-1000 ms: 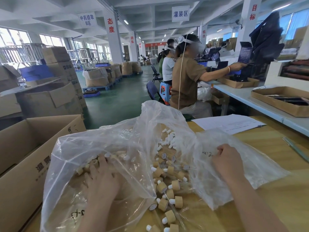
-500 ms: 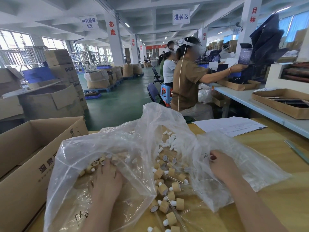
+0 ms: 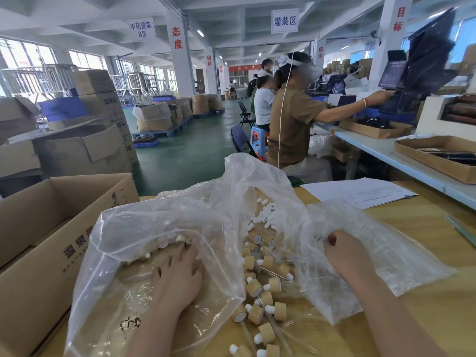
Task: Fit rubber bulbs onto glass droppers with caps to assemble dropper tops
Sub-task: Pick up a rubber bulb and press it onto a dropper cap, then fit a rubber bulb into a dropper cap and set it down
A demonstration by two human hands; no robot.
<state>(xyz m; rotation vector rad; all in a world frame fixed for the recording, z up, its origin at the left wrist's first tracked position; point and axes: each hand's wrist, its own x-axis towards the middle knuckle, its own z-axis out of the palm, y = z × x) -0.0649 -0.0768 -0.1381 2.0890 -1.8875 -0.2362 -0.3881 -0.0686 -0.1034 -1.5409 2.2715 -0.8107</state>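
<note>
My left hand (image 3: 180, 274) lies inside a clear plastic bag (image 3: 144, 222), fingers spread and reaching to a heap of tan caps (image 3: 164, 244). My right hand (image 3: 345, 253) rests on a second clear bag (image 3: 391, 243) on the right. Its fingers curl under and its thumb pinches the film; whatever else it holds is hidden. Between the two bags lie several dropper tops (image 3: 260, 287) with tan caps, white bulbs and glass tubes. Loose white rubber bulbs (image 3: 265, 215) are piled further back.
An open cardboard box (image 3: 38, 253) stands at the left edge of the wooden table (image 3: 438, 305). A printed sheet (image 3: 360, 191) lies at the back right, a thin glass tube (image 3: 461, 230) at the far right. A seated person (image 3: 291, 124) works ahead.
My left hand has shifted slightly right inside the bag, towards the caps. The right hand has barely moved.
</note>
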